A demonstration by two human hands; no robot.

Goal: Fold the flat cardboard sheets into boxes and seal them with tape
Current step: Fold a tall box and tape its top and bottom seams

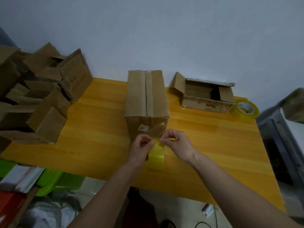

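One glossy yellow-orange wooden table [102,145] carries the whole lot, set against a plain pale wall.

Many folded brown cardboard boxes [41,99], heaped loosely at the table's left end and beyond it; they appear finished, though their seams cannot be checked from here.

One tall closed brown cardboard box [146,96], standing at the table's middle, near edge toward the person. Clear tape already shines over its near face and at the far end of the top seam; whether the whole seam is covered cannot be told. Judged the piece in hand, sealing nearly complete.

One open brown cardboard box [207,96], right of centre, flaps up, interior empty as far as can be seen. Judged folded but unsealed on top.

One roll of clear yellowish packing tape [246,109], lying flat just beside the open box at the table's right edge.

One strip of yellowish tape [156,155], hanging below the tall box's near face and held taut between both hands.

Left hand [142,143]: fingers pinched narrow on the strip's left edge. Right hand [174,140]: pinched likewise on the right edge.

No flat sheets are in view; remaining work cannot be counted.
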